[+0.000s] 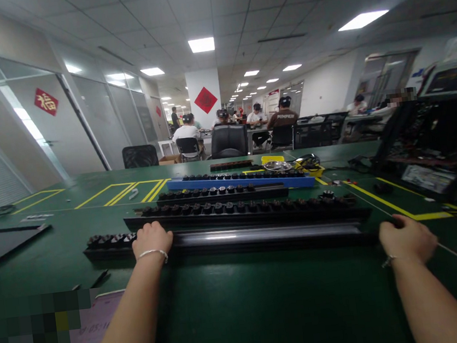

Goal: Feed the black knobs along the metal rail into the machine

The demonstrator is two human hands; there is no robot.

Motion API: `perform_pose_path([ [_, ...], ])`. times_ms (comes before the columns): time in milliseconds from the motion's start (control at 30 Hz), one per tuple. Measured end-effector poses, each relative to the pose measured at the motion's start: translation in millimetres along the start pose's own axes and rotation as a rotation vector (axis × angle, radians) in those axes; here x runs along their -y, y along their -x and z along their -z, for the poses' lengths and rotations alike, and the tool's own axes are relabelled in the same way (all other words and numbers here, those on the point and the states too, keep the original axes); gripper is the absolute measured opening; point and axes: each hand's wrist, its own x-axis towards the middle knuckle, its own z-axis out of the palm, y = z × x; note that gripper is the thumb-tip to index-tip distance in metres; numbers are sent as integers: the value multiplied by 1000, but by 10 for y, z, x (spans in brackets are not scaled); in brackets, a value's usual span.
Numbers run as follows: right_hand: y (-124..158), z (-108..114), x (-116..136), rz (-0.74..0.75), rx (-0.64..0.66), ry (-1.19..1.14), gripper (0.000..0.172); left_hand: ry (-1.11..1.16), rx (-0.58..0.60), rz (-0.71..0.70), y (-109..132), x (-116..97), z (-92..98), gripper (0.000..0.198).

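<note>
A long black channel-shaped rail (260, 236) lies across the table in front of me, with several small black parts (110, 240) in its left end. My left hand (152, 239), with a bracelet at the wrist, is closed over the rail just right of these parts; its fingertips are hidden. At the right end, my right hand (407, 239) is curled closed against the rail's tip, its fingers partly hidden. Behind it lie a second black rail (319, 212) filled with a row of black parts, a shorter black rail (272, 189) and a blue rail (301, 181), also holding parts.
A metal dish (277, 166) and a yellow tray (315, 171) with dark pieces stand behind the rails. Dark equipment (427, 143) rises at right. A pink-red sheet (101, 323) lies at front left, a dark panel (5, 243) at far left. Other people sit at tables beyond.
</note>
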Motion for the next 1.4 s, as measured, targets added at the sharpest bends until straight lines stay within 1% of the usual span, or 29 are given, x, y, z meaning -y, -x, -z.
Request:
perform_pose_path([
  [67,150,22,179,129,-77,-4,42,-12,27,3,-15,25,-4,46],
  [133,342,17,391,314,-64,-41,40,-25,34,4,-17,24,-13,45],
  [233,680,-55,697,615,14,-129,35,-47,38,-8,0,2,-26,42],
  [300,897,-132,849,822,60,-171,32,-61,38,-16,18,-15,-29,39],
  [367,1067,-207,940,958,129,-177,29,-68,38,-20,39,-30,-29,36],
  [400,1126,-238,961,994,165,-167,29,-65,41,-18,48,-38,-30,35],
  [467,1189,-280,969,999,192,-123,31,-58,48,-7,64,-53,-35,34],
  [600,1179,-294,935,976,195,-59,33,-50,38,18,80,-79,-68,34],
  [733,1163,-283,934,975,193,-45,34,-14,34,12,70,-92,-111,35],
  [833,1173,-281,945,964,195,-42,33,23,32,42,42,-91,-139,37],
  [933,1182,-274,950,949,195,-29,33,55,58,82,16,-83,-162,38],
  [1033,1189,-259,956,939,201,-12,33,64,92,84,6,-72,-182,37],
  [1233,1219,-224,984,879,239,27,34,90,89,62,12,-79,-199,39],
  [1333,1229,-209,997,849,264,38,34,113,97,64,6,-84,-192,42],
  [1400,1231,-200,1002,844,281,37,35,121,128,93,-11,-71,-186,46],
])
